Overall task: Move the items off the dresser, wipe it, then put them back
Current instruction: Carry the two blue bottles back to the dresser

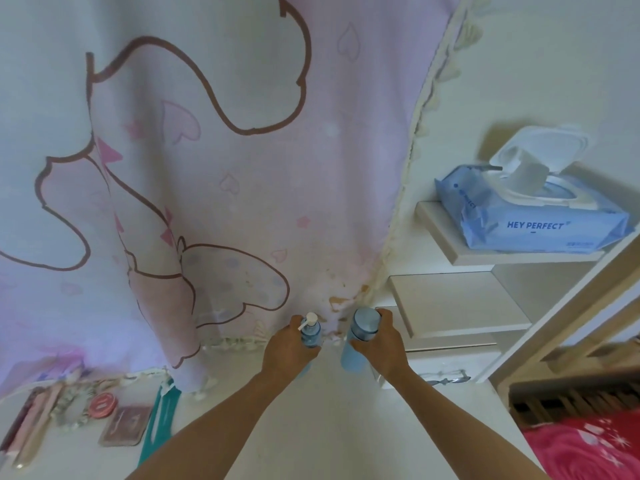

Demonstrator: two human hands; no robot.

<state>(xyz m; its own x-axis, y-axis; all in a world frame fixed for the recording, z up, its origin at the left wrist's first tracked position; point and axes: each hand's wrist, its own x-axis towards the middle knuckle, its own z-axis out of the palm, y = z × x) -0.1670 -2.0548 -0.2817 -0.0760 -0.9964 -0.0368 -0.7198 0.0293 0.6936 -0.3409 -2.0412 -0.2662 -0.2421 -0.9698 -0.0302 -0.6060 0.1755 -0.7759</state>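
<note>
You hold two pale-blue bottles upright near the back edge of the dresser point(329, 417) — the pump bottle point(311, 332) left, the taller capped bottle point(363, 325) just beside it.

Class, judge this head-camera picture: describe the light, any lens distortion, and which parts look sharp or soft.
Head view: soft, even light, faint shadows, no glare; wide-angle bending leans the shelf and curtain; lettering on the wipes pack is sharp; the left hand on the pump bottle and right hand on the capped bottle look soft.
</note>
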